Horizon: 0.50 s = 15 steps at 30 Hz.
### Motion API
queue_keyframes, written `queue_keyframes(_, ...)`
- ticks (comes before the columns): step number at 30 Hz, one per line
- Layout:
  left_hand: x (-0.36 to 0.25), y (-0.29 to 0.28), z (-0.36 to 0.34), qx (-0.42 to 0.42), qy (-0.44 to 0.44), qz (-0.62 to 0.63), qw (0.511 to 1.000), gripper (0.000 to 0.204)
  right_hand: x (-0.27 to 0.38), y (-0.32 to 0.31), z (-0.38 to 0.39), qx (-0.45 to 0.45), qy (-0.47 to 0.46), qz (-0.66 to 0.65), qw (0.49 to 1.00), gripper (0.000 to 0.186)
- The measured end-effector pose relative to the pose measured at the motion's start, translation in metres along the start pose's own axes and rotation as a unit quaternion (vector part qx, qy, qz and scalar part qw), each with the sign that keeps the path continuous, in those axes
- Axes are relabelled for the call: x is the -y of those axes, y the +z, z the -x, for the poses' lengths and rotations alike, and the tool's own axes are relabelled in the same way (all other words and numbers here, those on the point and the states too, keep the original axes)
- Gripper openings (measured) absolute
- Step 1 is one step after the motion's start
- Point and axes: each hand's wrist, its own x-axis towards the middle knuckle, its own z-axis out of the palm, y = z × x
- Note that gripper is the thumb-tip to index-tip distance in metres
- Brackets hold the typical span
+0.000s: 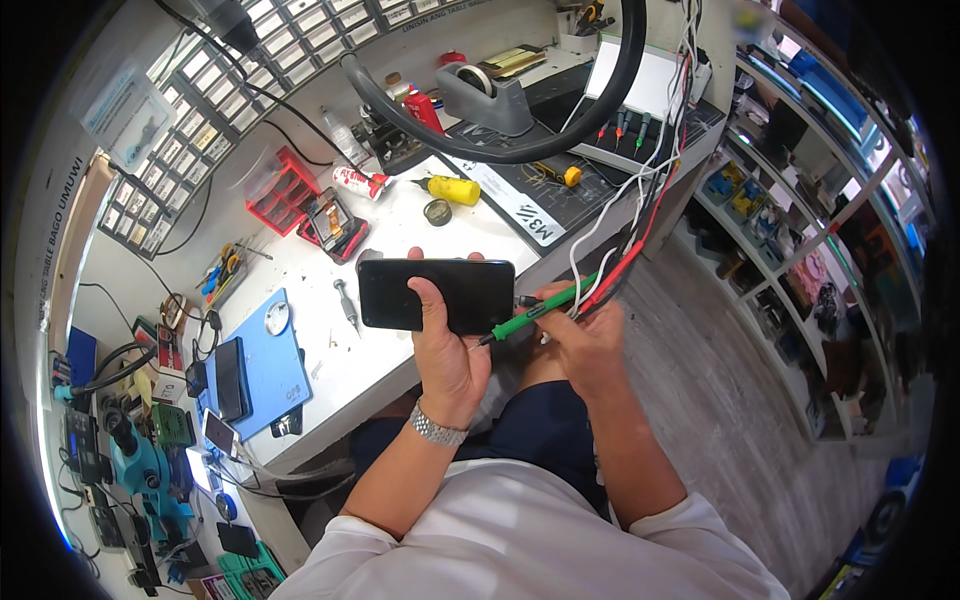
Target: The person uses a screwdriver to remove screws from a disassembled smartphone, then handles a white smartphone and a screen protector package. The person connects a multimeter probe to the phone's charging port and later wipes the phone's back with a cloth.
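Note:
My left hand (447, 365) holds a black smartphone (462, 290) level, screen dark, its thumb over the front. Just right of the phone, my right hand (585, 340) is closed on a bundle of leads: a green probe (517, 323), a red probe (617, 263) and white cables (572, 265). A small dark connector (526, 301) pokes out of it beside the phone's right end; whether they touch I cannot tell. The green probe's dark tip points at the base of my left hand. A screwdriver (347, 305) lies on the white bench (365, 380) to the left.
A blue mat (280, 360) with another phone, a teal microscope (140, 470) and tools fill the left. A black ring arm (520, 150) overhangs the back, near a yellow bottle (455, 190) and a case of screwdrivers (610, 105). Shelving (800, 200) stands right, beside grey floor (700, 360).

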Motion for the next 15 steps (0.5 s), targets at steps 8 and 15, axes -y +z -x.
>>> queue_keyframes(8, 0.001, 0.004, 0.008, 0.011, 0.004, -0.01, 1.0, 0.067, 0.01, -0.001, 0.0, 0.012, 0.031, -0.011, 0.999, 0.015)
queue_keyframes(15, 0.006, 0.007, 0.01, 0.001, 0.031, -0.04, 0.999, 0.068, 0.008, -0.002, 0.0, 0.004, 0.019, 0.002, 1.0, 0.014)
